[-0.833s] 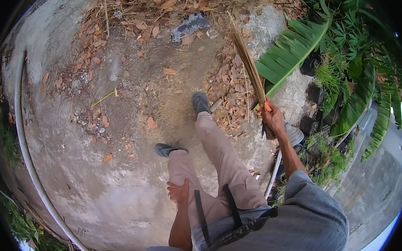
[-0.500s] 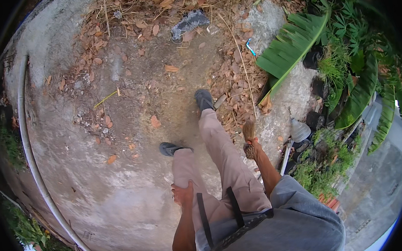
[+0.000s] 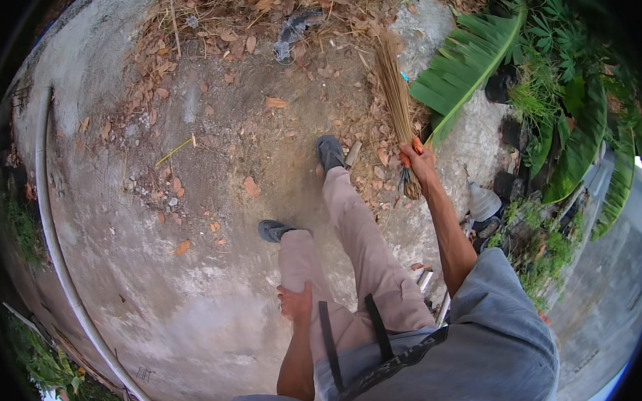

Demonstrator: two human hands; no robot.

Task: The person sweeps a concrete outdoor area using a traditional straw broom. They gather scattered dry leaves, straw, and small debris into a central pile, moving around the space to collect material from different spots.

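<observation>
My right hand [image 3: 420,161] is closed around the bound grip of a stick broom [image 3: 392,82]. The broom's long thin bristles reach away from me over dry leaves [image 3: 370,130], beside a large green banana leaf [image 3: 467,63]. Its thick butt end sticks out on the near side of my fist. My left hand [image 3: 296,303] rests on my left leg, against the pale trousers [image 3: 299,264]. It holds nothing visible, and some of its fingers are hard to make out.
Leaf litter and straw [image 3: 244,18] lie along the far side, with a crumpled dark plastic piece [image 3: 296,34]. A long grey pipe [image 3: 52,224] curves along the left. Plants [image 3: 545,256] and a pale plastic container [image 3: 483,202] line the right. My sandalled feet [image 3: 328,153] stand on rough concrete.
My right hand has moved forward and away from my body with the broom, whose bristles now stretch over the leaves near the banana leaf. My left hand stays on my leg.
</observation>
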